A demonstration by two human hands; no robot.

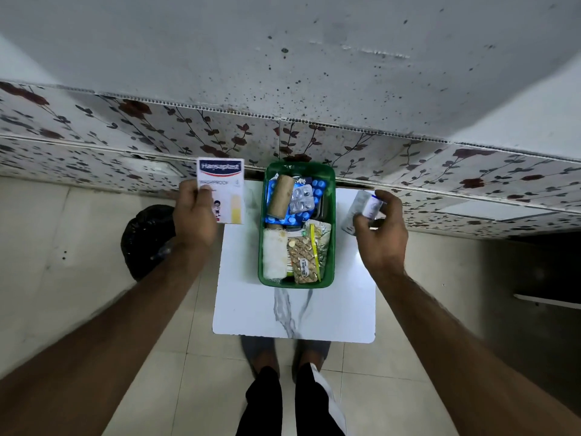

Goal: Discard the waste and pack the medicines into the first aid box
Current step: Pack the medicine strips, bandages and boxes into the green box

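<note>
A green first aid box (pixel 330 228) stands on a small white marble-patterned table (pixel 295 319). Inside it lie a brown bandage roll (pixel 280 196), blue and silver blister strips (pixel 301 200), a white gauze roll (pixel 274 258) and gold pill strips (pixel 305 259). My left hand (pixel 194 220) holds a white plaster box (pixel 224 184) upright, left of the green box. Over the table's right edge, my right hand (pixel 379 229) grips a silver-white medicine pack (pixel 361 209).
A black bin bag (pixel 143 240) sits on the tiled floor left of the table, under my left forearm. A floral-patterned wall panel (pixel 125 136) runs behind the table. My feet (pixel 283 360) are at the table's near edge.
</note>
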